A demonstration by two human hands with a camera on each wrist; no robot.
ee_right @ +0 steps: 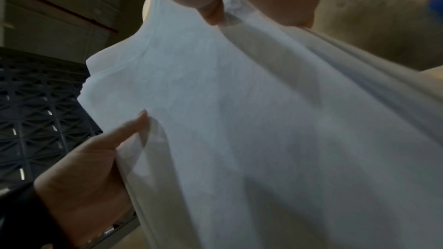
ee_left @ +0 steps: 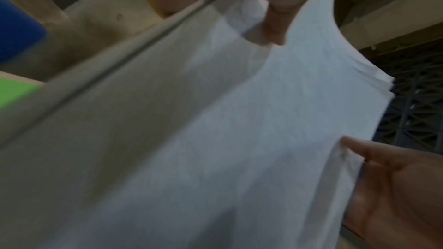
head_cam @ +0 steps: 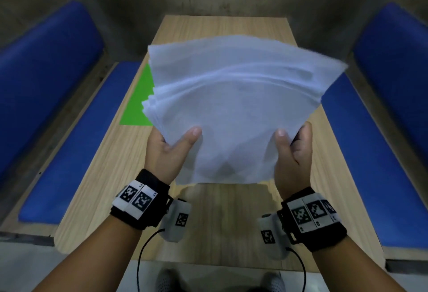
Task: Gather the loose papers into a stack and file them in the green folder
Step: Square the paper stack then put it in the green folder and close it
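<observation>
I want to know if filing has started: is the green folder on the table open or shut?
Cannot tell. The stack of papers, held up by the left hand and right hand, hides most of the green folder.

1. Stack of papers (head_cam: 234, 111) held above the table (head_cam: 111, 175), left hand (head_cam: 170, 152) at its left edge, right hand (head_cam: 293, 155) at its right.
2. Folder (head_cam: 139, 104) on the table, left of and partly behind the stack.
3. Benches (head_cam: 76, 143) on both sides of the table.
</observation>
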